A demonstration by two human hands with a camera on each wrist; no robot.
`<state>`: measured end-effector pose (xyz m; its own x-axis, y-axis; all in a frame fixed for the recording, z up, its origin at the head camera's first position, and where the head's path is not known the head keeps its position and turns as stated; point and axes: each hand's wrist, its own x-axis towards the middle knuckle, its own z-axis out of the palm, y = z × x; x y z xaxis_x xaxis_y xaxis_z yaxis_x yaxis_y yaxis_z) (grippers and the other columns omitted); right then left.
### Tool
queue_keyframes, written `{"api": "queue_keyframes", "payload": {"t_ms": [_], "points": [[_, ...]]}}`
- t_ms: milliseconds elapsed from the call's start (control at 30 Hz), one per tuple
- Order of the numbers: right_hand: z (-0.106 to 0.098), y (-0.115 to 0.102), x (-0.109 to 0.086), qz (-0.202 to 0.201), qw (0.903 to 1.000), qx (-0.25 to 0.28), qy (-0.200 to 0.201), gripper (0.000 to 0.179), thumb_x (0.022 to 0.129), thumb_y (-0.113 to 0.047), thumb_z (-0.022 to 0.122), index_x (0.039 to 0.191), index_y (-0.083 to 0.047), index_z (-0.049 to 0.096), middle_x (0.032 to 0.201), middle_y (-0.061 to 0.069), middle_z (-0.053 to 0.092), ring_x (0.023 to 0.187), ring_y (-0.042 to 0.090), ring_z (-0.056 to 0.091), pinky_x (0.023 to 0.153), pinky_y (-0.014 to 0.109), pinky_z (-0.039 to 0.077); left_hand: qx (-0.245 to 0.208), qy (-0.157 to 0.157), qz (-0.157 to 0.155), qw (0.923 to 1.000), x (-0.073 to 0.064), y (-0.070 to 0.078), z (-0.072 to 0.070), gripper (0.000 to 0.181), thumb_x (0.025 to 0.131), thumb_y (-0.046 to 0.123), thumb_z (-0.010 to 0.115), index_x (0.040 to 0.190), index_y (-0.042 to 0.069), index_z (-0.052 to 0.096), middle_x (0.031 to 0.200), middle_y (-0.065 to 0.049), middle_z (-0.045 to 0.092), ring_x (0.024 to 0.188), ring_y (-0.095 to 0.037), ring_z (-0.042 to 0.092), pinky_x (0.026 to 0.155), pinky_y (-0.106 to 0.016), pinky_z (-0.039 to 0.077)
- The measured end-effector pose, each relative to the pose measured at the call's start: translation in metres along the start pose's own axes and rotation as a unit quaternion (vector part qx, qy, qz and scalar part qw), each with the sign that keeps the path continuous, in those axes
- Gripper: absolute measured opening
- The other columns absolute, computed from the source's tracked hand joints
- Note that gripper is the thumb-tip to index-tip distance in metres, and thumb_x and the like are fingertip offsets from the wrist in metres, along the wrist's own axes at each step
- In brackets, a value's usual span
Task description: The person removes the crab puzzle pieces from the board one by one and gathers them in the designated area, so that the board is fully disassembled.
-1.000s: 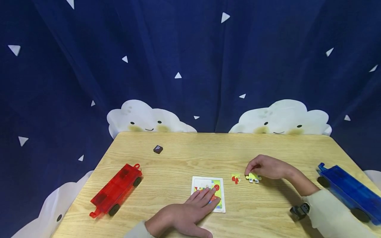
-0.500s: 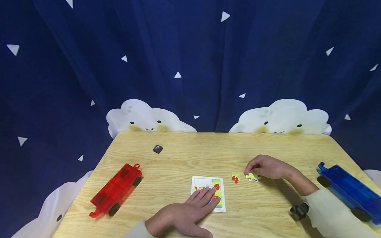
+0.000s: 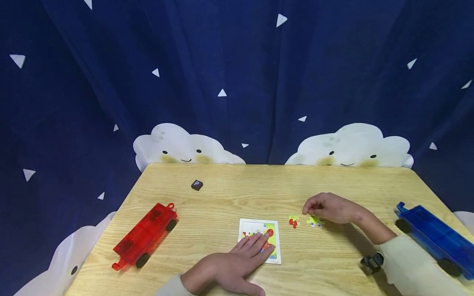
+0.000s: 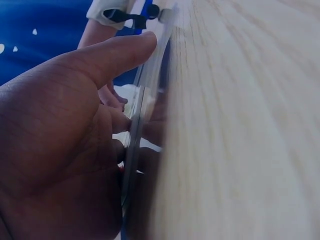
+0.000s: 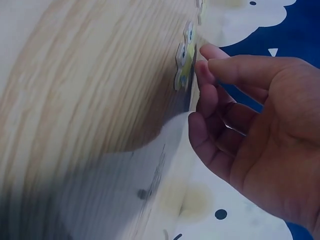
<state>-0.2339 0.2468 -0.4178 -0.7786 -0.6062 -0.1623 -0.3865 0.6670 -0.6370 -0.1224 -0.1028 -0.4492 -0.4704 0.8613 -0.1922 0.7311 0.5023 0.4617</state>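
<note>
My left hand [image 3: 235,265] lies with its fingers outstretched over a small white-framed jigsaw puzzle [image 3: 275,257], hiding much of its picture. Edge-on in the left wrist view, the puzzle's frame [image 4: 131,165] runs along beside the fingers. My right hand [image 3: 331,207] hovers just over a yellow puzzle piece [image 3: 315,222] with white-and-black eye shapes. Its fingers are loosely bent, and the right wrist view shows a gap between the fingertips and the flat piece [image 5: 184,57]. Left of that lies a second puzzle piece [image 3: 293,222], red and yellow.
A red toy wagon [image 3: 146,236] stands at the table's left, a blue one [image 3: 437,238] at the right. A small black tile marked P [image 3: 197,185] lies farther back. Behind the wooden table [image 3: 237,193] hangs a dark blue curtain [image 3: 237,61] with clouds and triangles.
My right fingertips have risen slightly off the yellow piece and shifted a little left, leaving the piece on the table. The left hand has stayed on the puzzle.
</note>
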Motion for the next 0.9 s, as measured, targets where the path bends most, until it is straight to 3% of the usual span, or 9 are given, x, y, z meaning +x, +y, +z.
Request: {"api": "queue_keyframes", "payload": {"t_ms": [367, 533, 733, 900], "points": [[0.01, -0.022, 0.004, -0.07, 0.9962, 0.02, 0.048, 0.013, 0.103, -0.007, 0.061, 0.106, -0.01, 0.073, 0.101, 0.003, 0.069, 0.08, 0.014, 0.058, 0.069, 0.029, 0.051, 0.008, 0.015, -0.004, 0.9998, 0.001, 0.003, -0.003, 0.09, 0.102, 0.061, 0.049, 0.167, 0.015, 0.009, 0.171, -0.014, -0.003, 0.156, -0.03, -0.005, 0.123, -0.049, 0.007], [0.025, -0.041, 0.012, -0.115, 0.9925, 0.018, 0.039, 0.015, 0.102, -0.002, 0.06, 0.106, -0.008, 0.073, 0.101, 0.004, 0.068, 0.078, 0.012, 0.059, 0.068, 0.029, 0.052, 0.034, 0.035, 0.006, 0.9988, 0.0, 0.007, -0.001, 0.086, 0.103, 0.061, 0.047, 0.167, 0.017, 0.01, 0.171, -0.015, 0.004, 0.156, -0.03, 0.001, 0.123, -0.047, 0.011], [0.044, -0.058, 0.023, -0.165, 0.986, -0.003, 0.02, 0.017, 0.1, 0.001, 0.061, 0.108, -0.008, 0.073, 0.101, -0.001, 0.068, 0.086, 0.008, 0.06, 0.076, 0.031, 0.054, 0.082, 0.045, 0.019, 0.9954, -0.004, 0.013, 0.001, 0.082, 0.105, 0.06, 0.044, 0.167, 0.015, 0.015, 0.17, -0.017, 0.011, 0.156, -0.033, 0.009, 0.122, -0.047, 0.018], [0.057, -0.066, 0.032, -0.183, 0.9831, -0.003, 0.005, 0.017, 0.099, 0.001, 0.062, 0.107, -0.008, 0.073, 0.093, -0.005, 0.064, 0.082, 0.005, 0.056, 0.074, 0.027, 0.051, 0.076, 0.046, 0.013, 0.9959, -0.007, 0.013, 0.001, 0.081, 0.105, 0.06, 0.044, 0.167, 0.015, 0.017, 0.17, -0.016, 0.011, 0.156, -0.033, 0.008, 0.122, -0.047, 0.018]]}}
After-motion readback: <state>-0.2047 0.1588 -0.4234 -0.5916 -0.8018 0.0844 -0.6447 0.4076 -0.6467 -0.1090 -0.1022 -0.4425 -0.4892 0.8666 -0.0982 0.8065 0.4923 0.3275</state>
